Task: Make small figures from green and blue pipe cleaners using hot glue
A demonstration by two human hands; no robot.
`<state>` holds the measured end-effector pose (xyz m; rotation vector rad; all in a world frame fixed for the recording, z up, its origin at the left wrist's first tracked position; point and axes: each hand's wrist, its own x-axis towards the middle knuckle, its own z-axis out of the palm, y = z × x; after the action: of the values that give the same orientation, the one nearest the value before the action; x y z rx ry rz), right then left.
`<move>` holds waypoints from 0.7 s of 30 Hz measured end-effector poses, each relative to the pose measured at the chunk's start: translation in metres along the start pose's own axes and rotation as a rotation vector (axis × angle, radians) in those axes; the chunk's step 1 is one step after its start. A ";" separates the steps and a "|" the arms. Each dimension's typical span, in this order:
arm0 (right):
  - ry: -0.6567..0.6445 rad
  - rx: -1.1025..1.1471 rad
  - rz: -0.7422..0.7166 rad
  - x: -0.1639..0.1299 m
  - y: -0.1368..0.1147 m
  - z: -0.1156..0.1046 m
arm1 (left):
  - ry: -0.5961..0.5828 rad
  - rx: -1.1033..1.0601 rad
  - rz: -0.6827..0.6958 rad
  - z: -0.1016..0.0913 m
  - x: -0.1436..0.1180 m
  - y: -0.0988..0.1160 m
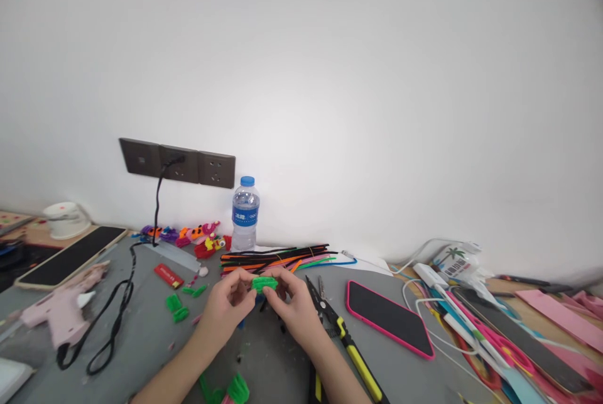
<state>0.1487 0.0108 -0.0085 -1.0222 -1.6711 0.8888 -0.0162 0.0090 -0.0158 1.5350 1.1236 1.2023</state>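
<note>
Between both hands, above the grey table mat (277, 366), is a small folded green pipe-cleaner piece (264, 282). My left hand (230, 297) pinches its left end with thumb and fingers. The right end is gripped the same way by my right hand (294, 303). Just behind the fingers lies a bundle of coloured pipe cleaners (277, 259), mostly black and orange. Pliers with yellow-and-black handles (355, 354) lie beside my right forearm. More green fuzzy pieces (176, 308) rest left of my left hand, and another green piece (238, 389) lies near the front edge of view.
A water bottle (245, 218) stands against the wall. On the left are a pink glue gun (59, 319) with a black cord and a phone (73, 257). A pink-edged phone (390, 319), white cables and pink scissors (511, 354) lie to the right.
</note>
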 end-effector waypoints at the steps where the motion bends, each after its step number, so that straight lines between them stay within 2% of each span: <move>1: -0.001 -0.001 -0.001 0.000 0.000 0.000 | 0.001 -0.003 0.004 0.000 0.000 0.000; 21: -0.006 -0.016 -0.001 0.000 0.001 0.000 | 0.015 0.010 -0.011 0.000 0.000 0.008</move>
<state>0.1493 0.0108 -0.0089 -1.0305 -1.6855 0.8803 -0.0150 0.0076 -0.0078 1.5285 1.1479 1.2043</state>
